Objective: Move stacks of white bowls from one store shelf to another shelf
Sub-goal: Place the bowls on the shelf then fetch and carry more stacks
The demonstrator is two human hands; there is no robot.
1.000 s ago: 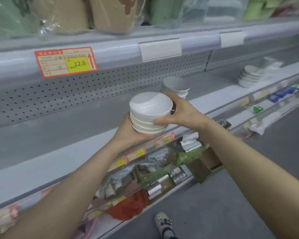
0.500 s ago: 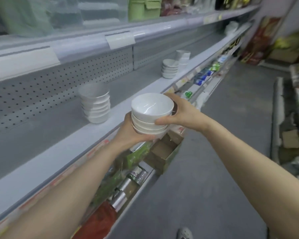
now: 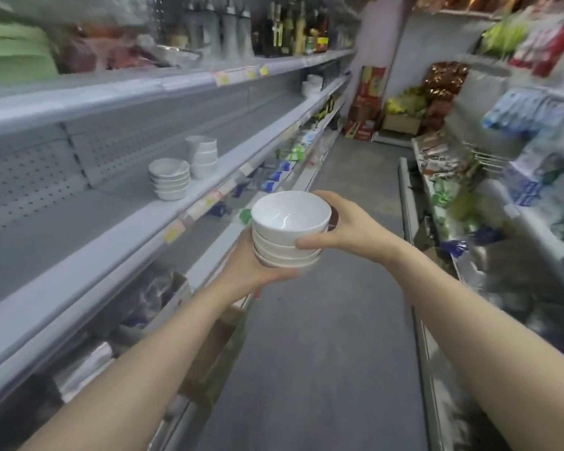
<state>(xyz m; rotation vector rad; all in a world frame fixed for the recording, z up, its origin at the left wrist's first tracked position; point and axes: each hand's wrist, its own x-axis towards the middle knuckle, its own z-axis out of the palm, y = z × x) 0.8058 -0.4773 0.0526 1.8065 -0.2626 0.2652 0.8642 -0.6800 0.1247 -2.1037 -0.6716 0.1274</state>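
A narrow aisle ran ahead over a grey concrete floor (image 3: 323,353). Along the left stood long grey metal shelving (image 3: 79,255) with a perforated back panel (image 3: 30,177) and yellow price tags (image 3: 173,231) on its front edges. Bottles (image 3: 290,30) lined the top tier. Racks of bagged goods (image 3: 518,141) crowded the right side. A pale wall (image 3: 414,66) and red cartons (image 3: 368,92) closed the far end. The light was even and dull, and the picture's edges were blurred.
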